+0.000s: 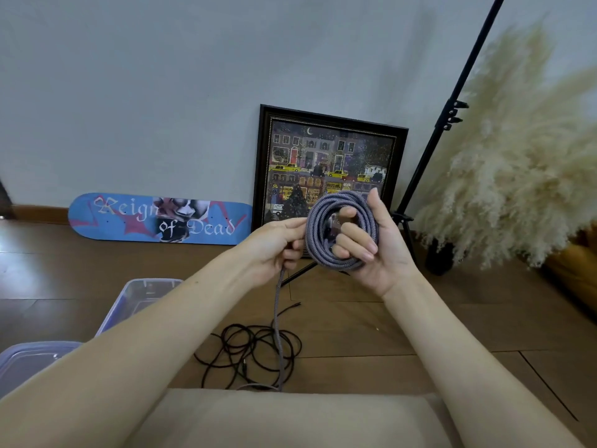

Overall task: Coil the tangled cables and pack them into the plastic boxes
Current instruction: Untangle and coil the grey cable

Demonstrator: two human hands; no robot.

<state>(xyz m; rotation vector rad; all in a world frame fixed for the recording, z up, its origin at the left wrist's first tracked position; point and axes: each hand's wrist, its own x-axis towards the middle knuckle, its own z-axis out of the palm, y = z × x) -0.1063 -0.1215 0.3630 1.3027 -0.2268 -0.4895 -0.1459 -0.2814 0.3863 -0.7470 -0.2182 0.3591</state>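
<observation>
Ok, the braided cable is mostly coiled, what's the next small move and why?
Probably wind one more loop. The right hand grips the coil, while the left hand pinches its tail, which hangs to the floor across the tangled black cable. The coil likely isn't ready for a plastic box.

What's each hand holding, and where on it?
Right hand grips the grey cable by its coil, fingers through the loops; left hand pinches its loose tail beside the coil.

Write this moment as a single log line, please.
step: coiling | right hand: grips purple cable coil | left hand: pinches its loose tail | black cable: tangled on floor | plastic box: on floor, left
</observation>
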